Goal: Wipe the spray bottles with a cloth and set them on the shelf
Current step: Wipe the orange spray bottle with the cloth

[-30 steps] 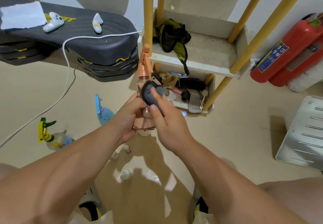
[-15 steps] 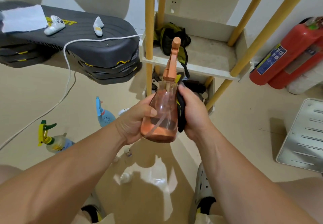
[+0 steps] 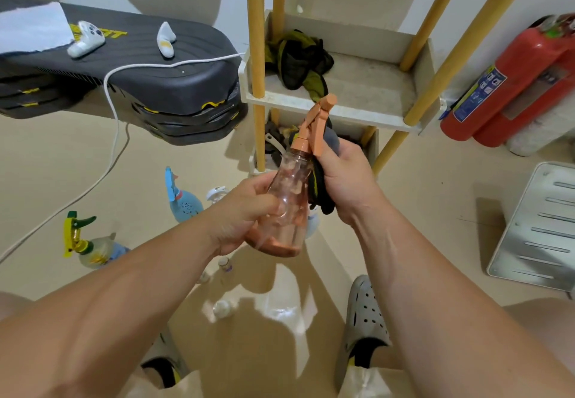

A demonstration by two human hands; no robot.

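The shelf [image 3: 342, 107], a pale rack of trays on yellow poles, stood ahead against the wall. A crumpled dark green garment [image 3: 298, 61] lay on the left of its upper tray, and the lower tray held a jumble too cluttered to tell apart. To its left, a stack of dark step platforms [image 3: 161, 83] carried a white game controller [image 3: 85, 39], a smaller white controller [image 3: 166, 40] and a white sheet [image 3: 31, 29]. A white cable [image 3: 115, 136] dropped from the stack to the floor. Two red fire extinguishers [image 3: 510, 86] leaned to the right of the shelf, with a slotted metal panel [image 3: 535, 226] lying near them. On the floor at left stood a blue spray bottle [image 3: 183, 203] and a green-and-yellow spray bottle [image 3: 88, 247], both well apart from the shelf, and small vials [image 3: 225, 265] lay closer in. A grey clog [image 3: 364, 313] showed below.

The orange spray bottle [image 3: 289, 208] was held in the air before the lower tray, tilted so that its trigger head [image 3: 317, 124] reached up to the upper tray's front edge. The left hand [image 3: 245, 211] gripped its lower body, thumb across the front. The right hand [image 3: 345, 177], fingers curled and its back to the camera, held a dark cloth [image 3: 320, 194] bunched against the bottle's right side below the trigger
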